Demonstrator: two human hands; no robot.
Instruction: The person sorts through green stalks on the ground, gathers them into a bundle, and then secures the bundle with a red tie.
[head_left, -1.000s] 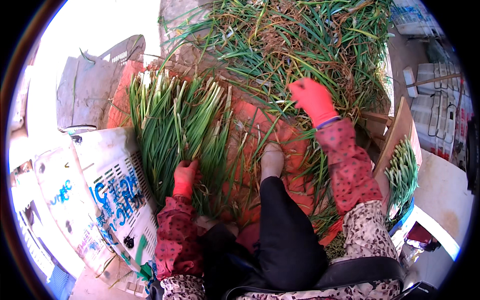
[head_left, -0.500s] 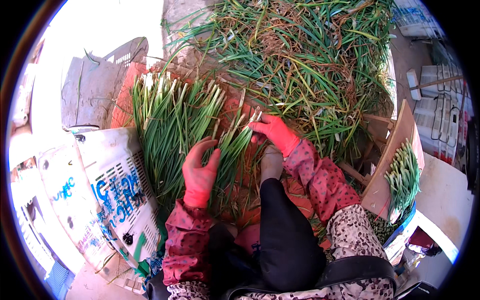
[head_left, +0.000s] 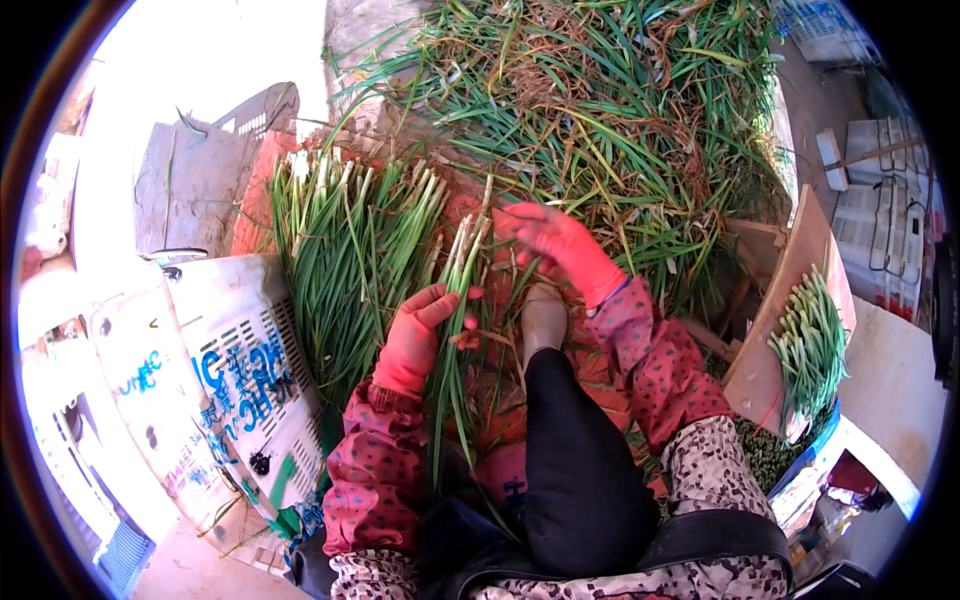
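My left hand [head_left: 412, 335], in a coral-pink glove, is closed around a small bunch of scallions [head_left: 463, 265]. Their white stem ends point up and away from me, and the long green leaves hang down toward my lap. To the right of the stem ends, my gloved right hand [head_left: 562, 245] is lifted with its fingers apart, somewhat blurred, and I see nothing held in it. A thick row of scallions [head_left: 345, 250] lies left of my hands on an orange-red surface [head_left: 258, 190], white ends facing away.
A large heap of loose green leaves and brown roots [head_left: 600, 120] spreads at the far side. White slatted crates [head_left: 235, 350] stand at the left. On the right, a tilted wooden board [head_left: 765, 340] stands beside another scallion bunch [head_left: 812, 340]. My foot [head_left: 544, 318] rests between.
My left hand has gone from open to gripping the small scallion bunch, now more upright and closer to me. My right hand has let go of its stem ends and moved slightly right.
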